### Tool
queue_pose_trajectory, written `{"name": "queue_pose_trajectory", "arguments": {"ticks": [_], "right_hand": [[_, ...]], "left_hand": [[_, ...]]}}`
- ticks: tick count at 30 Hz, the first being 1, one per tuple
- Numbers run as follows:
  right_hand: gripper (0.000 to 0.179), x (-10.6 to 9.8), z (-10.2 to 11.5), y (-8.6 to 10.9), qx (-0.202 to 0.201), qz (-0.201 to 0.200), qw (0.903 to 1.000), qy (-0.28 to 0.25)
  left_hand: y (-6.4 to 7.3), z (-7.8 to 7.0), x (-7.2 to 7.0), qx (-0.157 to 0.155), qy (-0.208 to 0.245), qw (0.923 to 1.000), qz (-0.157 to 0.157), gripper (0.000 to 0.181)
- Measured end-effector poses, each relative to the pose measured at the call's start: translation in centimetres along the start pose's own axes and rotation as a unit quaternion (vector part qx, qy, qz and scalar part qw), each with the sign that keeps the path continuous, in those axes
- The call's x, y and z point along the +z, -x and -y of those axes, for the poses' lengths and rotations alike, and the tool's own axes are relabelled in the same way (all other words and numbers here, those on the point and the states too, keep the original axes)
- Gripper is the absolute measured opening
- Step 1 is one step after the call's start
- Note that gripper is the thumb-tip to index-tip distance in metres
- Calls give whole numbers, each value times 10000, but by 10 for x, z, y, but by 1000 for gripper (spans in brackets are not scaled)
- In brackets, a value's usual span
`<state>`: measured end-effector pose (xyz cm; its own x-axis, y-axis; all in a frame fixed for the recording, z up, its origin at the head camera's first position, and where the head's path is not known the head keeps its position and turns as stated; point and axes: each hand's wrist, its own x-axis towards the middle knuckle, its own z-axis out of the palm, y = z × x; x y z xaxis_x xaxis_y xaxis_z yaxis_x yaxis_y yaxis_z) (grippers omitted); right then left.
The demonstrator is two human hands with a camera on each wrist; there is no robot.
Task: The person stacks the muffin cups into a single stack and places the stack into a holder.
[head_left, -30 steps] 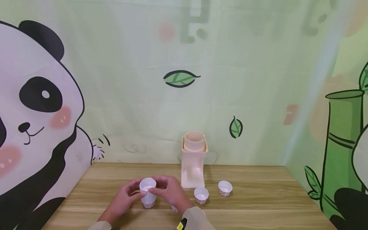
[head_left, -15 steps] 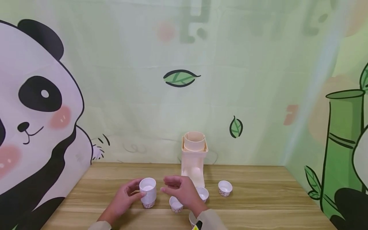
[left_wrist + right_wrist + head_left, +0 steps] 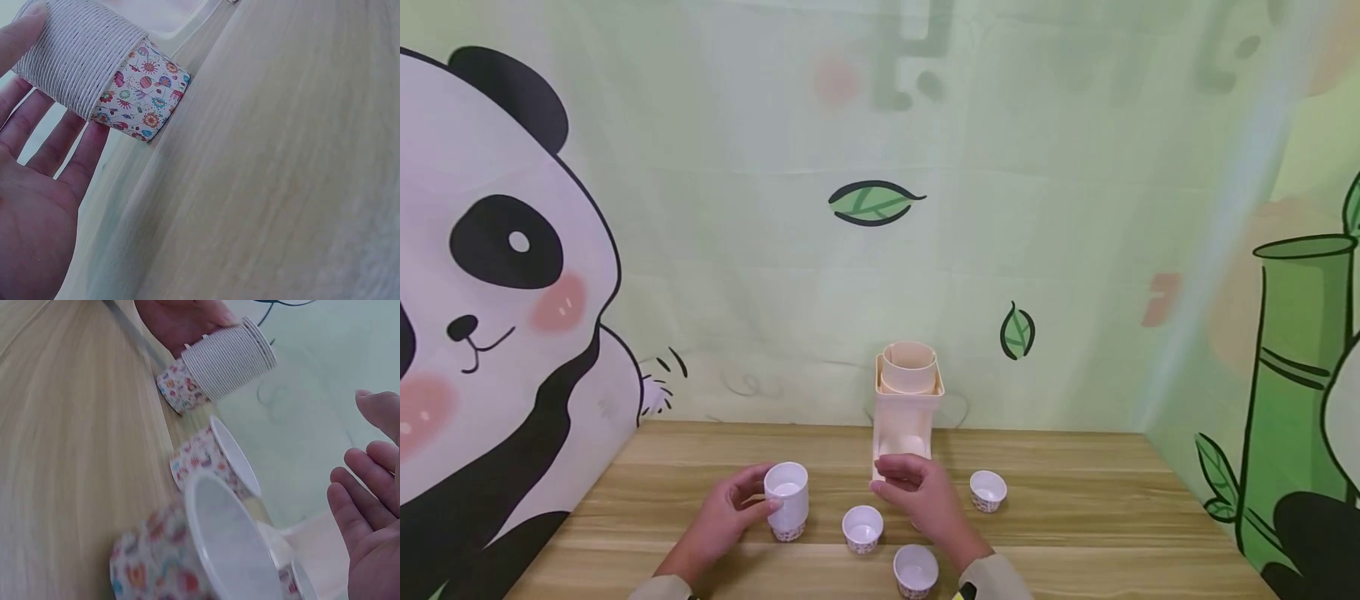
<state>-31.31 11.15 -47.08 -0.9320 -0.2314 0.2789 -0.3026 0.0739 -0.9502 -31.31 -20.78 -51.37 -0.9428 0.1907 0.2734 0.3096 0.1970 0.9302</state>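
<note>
A tall stack of nested paper cups (image 3: pixel 787 500), with white ridged rims and a flowered bottom cup, stands upright on the table. My left hand (image 3: pixel 730 510) holds it from the left, thumb in front and fingers behind. In the left wrist view the thumb and fingertips touch the stack's (image 3: pixel 81 59) sides. My right hand (image 3: pixel 925 498) hovers with nothing in it, fingers loosely bent, in front of the pink stand. It covers most of one single cup. Other single paper cups stand upright nearby: one right of the stack (image 3: pixel 862 530), one at the front (image 3: pixel 915 572), one farther right (image 3: pixel 988 492).
A pale pink stand (image 3: pixel 907 417) with a round tube in its top is at the back middle of the wooden table (image 3: pixel 1075 517). Behind the table hangs a green cloth backdrop (image 3: pixel 760 292) printed with a panda, leaves and bamboo.
My right hand has let go of the cup stack and moved right, uncovering two single cups and passing in front of another. The left hand has stayed on the stack.
</note>
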Motion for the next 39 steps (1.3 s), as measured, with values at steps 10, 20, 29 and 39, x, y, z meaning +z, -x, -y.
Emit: {"name": "queue_pose_trajectory", "arguments": {"ticks": [10, 20, 29, 39], "right_hand": [[37, -34, -2, 11, 31, -633, 9979, 134], [34, -64, -17, 18, 100, -1269, 9915, 278], [42, -87, -22, 23, 300, -1524, 9858, 636], [54, -109, -23, 28, 408, -1552, 9810, 1087]], "left_hand": [[0, 0, -1, -63, 68, 9999, 39, 55], [-2, 1, -1, -5, 39, 10000, 78, 54], [1, -1, 0, 68, 49, 9999, 70, 54], [0, -2, -1, -65, 23, 10000, 30, 54]]}}
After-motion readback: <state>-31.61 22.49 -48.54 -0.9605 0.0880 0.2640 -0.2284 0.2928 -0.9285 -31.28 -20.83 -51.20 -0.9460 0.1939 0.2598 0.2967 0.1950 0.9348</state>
